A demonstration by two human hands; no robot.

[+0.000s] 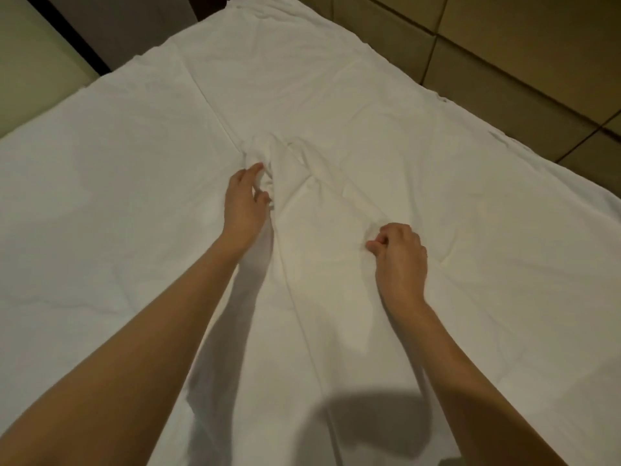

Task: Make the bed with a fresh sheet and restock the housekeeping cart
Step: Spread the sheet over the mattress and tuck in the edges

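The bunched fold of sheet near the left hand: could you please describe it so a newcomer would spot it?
A white sheet covers the whole bed. Near its middle, the left hand grips a raised bunch of cloth. Elsewhere the sheet lies nearly flat.

A white sheet [386, 136] is spread over the bed, filling most of the frame. At centre, a bunched ridge of the cloth is gripped by the left hand [243, 203], fingers curled into the folds. Right of centre, a small pinch of the sheet is held by the right hand [400, 253]. Tan floor tiles [504, 45] are seen at upper right.
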